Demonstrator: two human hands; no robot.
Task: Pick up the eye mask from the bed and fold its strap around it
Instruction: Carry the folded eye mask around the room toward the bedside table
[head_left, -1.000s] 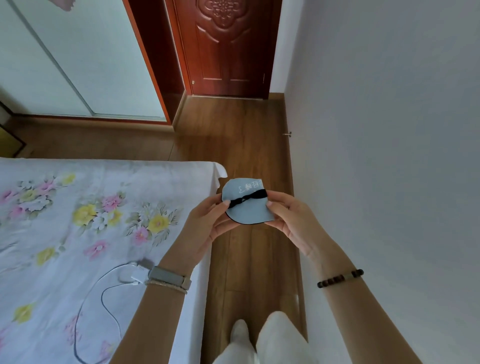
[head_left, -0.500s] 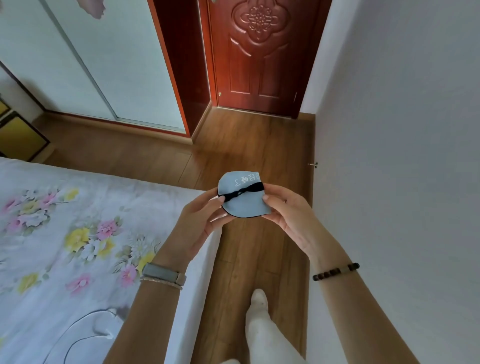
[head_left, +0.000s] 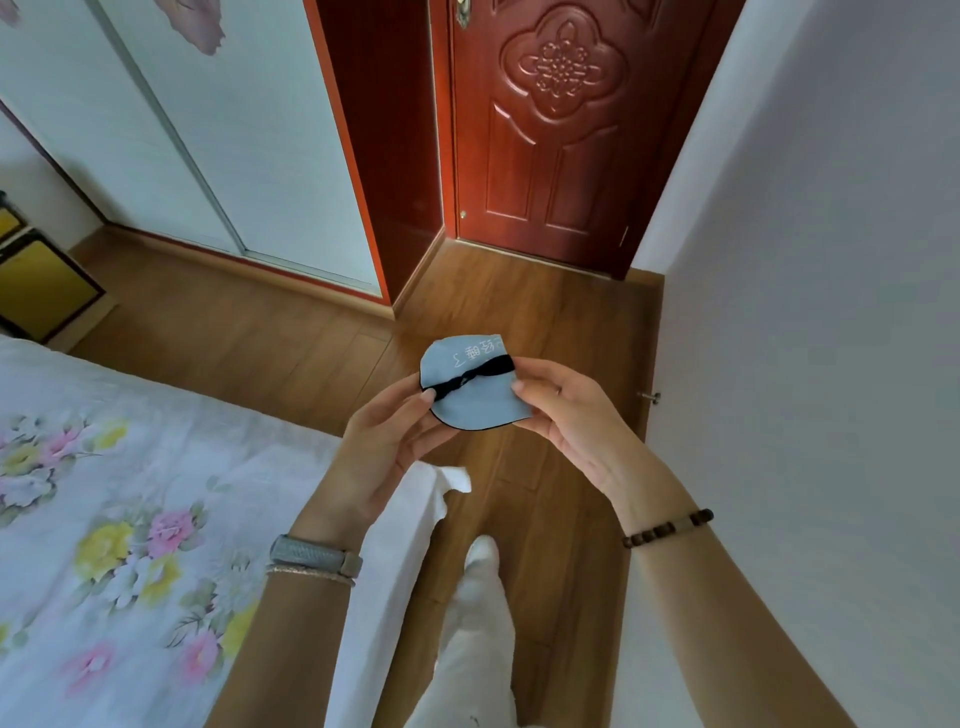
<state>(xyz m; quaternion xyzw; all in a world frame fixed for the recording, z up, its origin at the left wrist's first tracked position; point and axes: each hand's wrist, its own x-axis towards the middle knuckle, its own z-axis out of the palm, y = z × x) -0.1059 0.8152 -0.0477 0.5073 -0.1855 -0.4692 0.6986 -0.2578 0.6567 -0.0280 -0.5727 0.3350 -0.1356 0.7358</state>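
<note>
A light blue eye mask (head_left: 475, 402), folded in half with white lettering near its top, is held in the air over the wooden floor. Its black strap (head_left: 475, 375) runs across the front, twisted in the middle. My left hand (head_left: 387, 441) grips the mask's left edge, thumb tip on the strap's left end. On the right edge, my right hand (head_left: 566, 415) pinches the mask where the strap reaches it. The bed (head_left: 130, 519), covered with a white floral sheet, lies at the lower left.
A dark red carved door (head_left: 550, 124) is straight ahead, shut. White sliding wardrobe doors (head_left: 182, 130) stand at the back left. A plain wall (head_left: 831, 312) runs along the right. My leg and white slipper (head_left: 480, 561) are on the floor strip beside the bed.
The view has tilted up toward the door, so less of the bed shows and the cable is out of sight. Both hands still hold the folded mask the same way.
</note>
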